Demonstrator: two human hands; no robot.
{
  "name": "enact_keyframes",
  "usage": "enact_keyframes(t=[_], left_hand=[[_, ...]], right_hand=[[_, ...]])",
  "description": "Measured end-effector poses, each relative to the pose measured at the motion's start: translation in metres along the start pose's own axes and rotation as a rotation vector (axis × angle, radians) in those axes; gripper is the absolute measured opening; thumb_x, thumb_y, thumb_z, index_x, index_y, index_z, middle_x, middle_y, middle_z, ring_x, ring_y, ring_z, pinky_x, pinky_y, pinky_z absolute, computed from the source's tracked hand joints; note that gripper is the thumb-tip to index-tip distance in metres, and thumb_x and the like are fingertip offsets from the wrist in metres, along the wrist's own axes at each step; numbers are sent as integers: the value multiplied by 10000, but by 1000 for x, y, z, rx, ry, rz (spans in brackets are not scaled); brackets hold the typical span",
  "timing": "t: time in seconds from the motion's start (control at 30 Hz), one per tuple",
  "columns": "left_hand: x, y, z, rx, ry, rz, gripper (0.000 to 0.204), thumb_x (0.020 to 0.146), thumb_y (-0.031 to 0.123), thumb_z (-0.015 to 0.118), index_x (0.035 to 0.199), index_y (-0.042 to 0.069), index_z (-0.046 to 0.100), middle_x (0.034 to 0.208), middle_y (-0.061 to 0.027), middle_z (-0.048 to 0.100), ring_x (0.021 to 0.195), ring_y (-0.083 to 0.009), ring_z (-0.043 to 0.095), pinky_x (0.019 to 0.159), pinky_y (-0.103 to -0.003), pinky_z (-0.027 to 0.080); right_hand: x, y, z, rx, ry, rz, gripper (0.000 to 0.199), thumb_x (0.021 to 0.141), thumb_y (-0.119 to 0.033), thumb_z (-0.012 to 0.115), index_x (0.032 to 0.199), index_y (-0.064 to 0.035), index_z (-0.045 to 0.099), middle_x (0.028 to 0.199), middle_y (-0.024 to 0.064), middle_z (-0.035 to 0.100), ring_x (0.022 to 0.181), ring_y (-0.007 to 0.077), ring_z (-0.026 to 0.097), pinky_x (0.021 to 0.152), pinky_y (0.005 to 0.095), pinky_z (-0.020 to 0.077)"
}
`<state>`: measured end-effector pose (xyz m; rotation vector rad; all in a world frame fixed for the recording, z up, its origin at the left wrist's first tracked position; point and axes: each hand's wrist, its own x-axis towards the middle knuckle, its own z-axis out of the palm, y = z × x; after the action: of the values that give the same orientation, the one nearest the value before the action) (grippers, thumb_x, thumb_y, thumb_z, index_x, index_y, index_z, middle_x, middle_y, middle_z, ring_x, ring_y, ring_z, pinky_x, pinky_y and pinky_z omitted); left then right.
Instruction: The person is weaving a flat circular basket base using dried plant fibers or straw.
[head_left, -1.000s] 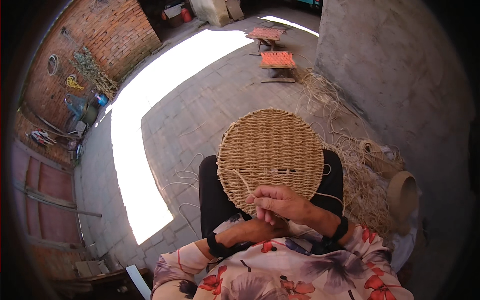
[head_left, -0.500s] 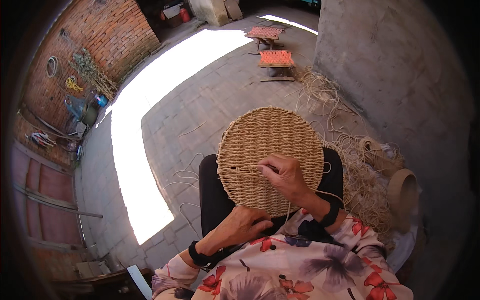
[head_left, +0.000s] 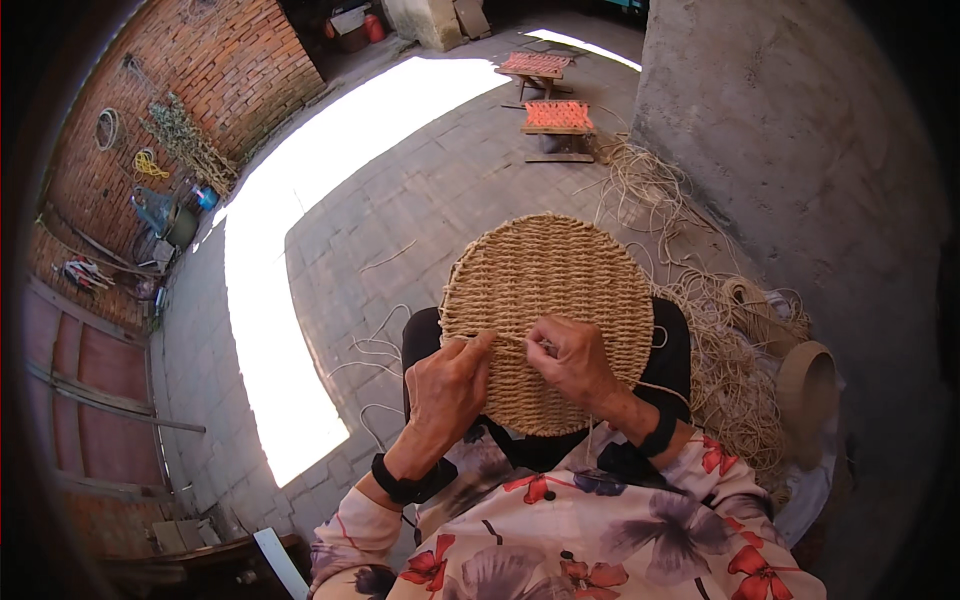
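A round woven straw piece [head_left: 545, 270], tan and tightly ribbed, rests on my dark-trousered lap. My left hand [head_left: 452, 388] is closed at its left side, thumb and fingers pinched by a short stretch of straw cord [head_left: 509, 340] lying across the weave. Over the middle, my right hand [head_left: 575, 365] is closed, knuckles up, at the cord's other end. Something small and dark shows between its fingers, too hidden to name. A loose cord [head_left: 662, 388] trails from the piece's right edge.
Tangled straw cord [head_left: 735, 375] heaps on the floor to my right, beside a tan roll [head_left: 806, 385]. Two folding stools [head_left: 557, 118] with orange-red woven seats stand ahead. A grey wall [head_left: 790, 130] rises on the right, a brick wall [head_left: 235, 75] on the far left.
My left hand has risen from the near edge of the woven piece to its left side, closing there. My right hand has shifted slightly right and stays closed.
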<state>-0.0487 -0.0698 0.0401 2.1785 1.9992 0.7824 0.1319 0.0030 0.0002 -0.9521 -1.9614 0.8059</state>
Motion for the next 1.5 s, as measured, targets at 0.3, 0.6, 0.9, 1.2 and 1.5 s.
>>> enact_keyframes(t=[0.3, 0.6, 0.9, 1.2, 1.5], left_hand=[[-2, -5, 7, 37, 58, 108, 278, 851, 95, 679, 1123, 151, 672, 696, -67, 540, 604, -271, 619, 507, -399, 473], [1, -7, 9, 30, 50, 142, 221, 847, 91, 669, 1064, 130, 653, 710, -77, 563, 603, -287, 627, 514, -403, 485], [12, 7, 3, -4, -149, -72, 211, 854, 183, 661, 1054, 115, 656, 646, -209, 631, 637, -393, 660, 596, -494, 517], [7, -1, 6, 51, -129, -42, 190, 886, 168, 613, 1065, 106, 626, 648, -200, 651, 610, -386, 670, 571, -503, 523], [12, 1, 4, -16, -167, -49, 185, 882, 157, 602, 1053, 93, 631, 659, -223, 646, 627, -407, 666, 581, -516, 523]], right_hand=[[1, -3, -3, 8, -11, 12, 66, 799, -64, 656, 772, -43, 601, 717, 126, 617, 658, 309, 641, 593, 406, 498], [2, -6, -1, -46, -12, -19, 85, 793, -75, 663, 761, -48, 589, 707, 132, 610, 657, 326, 637, 589, 419, 499], [14, -14, 4, -195, -5, -149, 114, 797, -88, 659, 757, -37, 566, 685, 143, 588, 639, 337, 631, 583, 442, 499], [20, -19, -1, -214, -152, -107, 128, 835, -112, 653, 842, -24, 560, 798, 173, 610, 753, 371, 636, 662, 473, 503], [21, 3, 17, -173, -105, -196, 141, 833, -101, 667, 870, -28, 552, 786, 168, 597, 712, 382, 624, 649, 475, 495]])
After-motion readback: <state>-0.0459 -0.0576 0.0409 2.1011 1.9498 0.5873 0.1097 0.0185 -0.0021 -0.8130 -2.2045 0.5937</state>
